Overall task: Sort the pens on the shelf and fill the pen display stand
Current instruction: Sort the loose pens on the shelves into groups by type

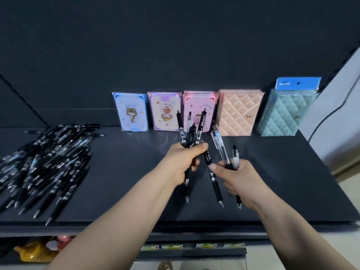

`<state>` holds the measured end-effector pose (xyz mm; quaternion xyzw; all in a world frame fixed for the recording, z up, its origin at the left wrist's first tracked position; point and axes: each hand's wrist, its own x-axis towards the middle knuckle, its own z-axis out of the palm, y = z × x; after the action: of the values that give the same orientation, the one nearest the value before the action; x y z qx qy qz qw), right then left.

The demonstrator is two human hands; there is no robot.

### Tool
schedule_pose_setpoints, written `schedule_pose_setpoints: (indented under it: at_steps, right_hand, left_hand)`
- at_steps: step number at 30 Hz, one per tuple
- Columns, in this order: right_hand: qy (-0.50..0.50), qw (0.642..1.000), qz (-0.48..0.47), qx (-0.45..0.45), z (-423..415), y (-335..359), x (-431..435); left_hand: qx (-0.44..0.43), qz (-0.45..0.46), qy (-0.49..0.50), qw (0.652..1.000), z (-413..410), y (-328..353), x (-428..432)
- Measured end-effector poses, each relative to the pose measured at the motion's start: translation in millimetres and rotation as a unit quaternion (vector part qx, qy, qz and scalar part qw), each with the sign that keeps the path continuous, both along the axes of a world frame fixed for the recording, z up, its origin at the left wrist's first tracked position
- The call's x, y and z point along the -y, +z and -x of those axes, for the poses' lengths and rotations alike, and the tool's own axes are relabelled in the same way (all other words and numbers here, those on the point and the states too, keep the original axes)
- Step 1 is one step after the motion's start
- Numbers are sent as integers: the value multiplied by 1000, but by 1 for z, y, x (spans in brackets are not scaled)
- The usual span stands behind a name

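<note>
Shelf: a wide, dark shelf (126, 172) with a dark back panel fills the view, seen from above and in front.
Loose pens: a big heap of black pens (48, 162) lies on the left of the shelf, with most tips pointing towards the near edge.
Notebooks: five wrapped stacks stand in a row against the back panel, at the far middle and right. From left to right they are a blue notebook (131, 112), a purple notebook (165, 112) and a pink notebook (192, 102), each with a cartoon figure. Then come a peach quilted notebook (238, 114) and a teal quilted notebook (286, 112).
Left hand: the left hand (185, 158) is raised over the middle of the shelf. Its fingers are curled tight round a bunch of pens (199, 129). The pens fan upward in front of the pink notebook, and some tips poke out below the fist.
Right hand: the right hand (235, 174) is just beside the left one. It grips a few clear pens (219, 143) that stand up and lean left.
Single pen: one black pen (213, 178) slants down between the hands, touching the right thumb. It is unclear which hand holds it.
Lower shelf: below the near edge are a yellow packet (35, 252) on the left and a strip of price labels (171, 247).
</note>
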<state>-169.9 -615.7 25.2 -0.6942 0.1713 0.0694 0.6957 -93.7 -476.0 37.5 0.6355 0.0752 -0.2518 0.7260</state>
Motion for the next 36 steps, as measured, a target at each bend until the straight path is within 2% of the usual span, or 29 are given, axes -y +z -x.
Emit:
schedule_pose_setpoints:
  at_steps: [3, 5, 7, 9, 11, 14, 18, 22, 25, 28, 30, 32, 36]
  right_hand:
    - [-28, 999, 27, -7, 10, 1, 24]
    - [-67, 994, 91, -5, 16, 1, 46]
    - [-114, 966, 232, -14, 17, -4, 70]
    - [-137, 920, 363, -58, 17, -14, 90]
    - [-123, 892, 422, -105, 15, -26, 98]
    - [-117, 895, 416, -113, 18, -33, 99]
    - [-103, 915, 390, -3, 25, -12, 81]
    - [-10, 909, 402, 106, 28, 2, 37]
    - [35, 923, 354, 147, 27, 3, 15]
    - [79, 973, 180, 122, 24, 10, 4]
    - [93, 993, 44, 61, 21, 12, 3]
    - [90, 995, -35, 7, 12, 11, 7]
    - [106, 985, -124, -60, -10, 13, 13]
  left_hand:
    - [-17, 16, -9, 1000, 8, -3, 24]
    - [-28, 25, -14, 999, 11, -7, 35]
    - [-41, 37, -19, 998, 13, -10, 40]
    - [-58, 47, -34, 997, 18, -13, 44]
    - [-66, 47, -51, 995, 25, -15, 46]
    - [-66, 45, -55, 995, 34, -19, 48]
    - [-41, 55, -28, 997, 34, -18, 44]
    - [0, 91, -7, 996, 32, -7, 41]
    - [5, 97, 17, 995, 29, -2, 32]
    - [8, 88, 24, 996, 25, 0, 19]
    - [11, 88, 32, 996, 21, 1, 10]
    - [11, 87, 38, 995, 18, 3, 1]
    - [-4, 51, 28, 998, 17, 4, -15]
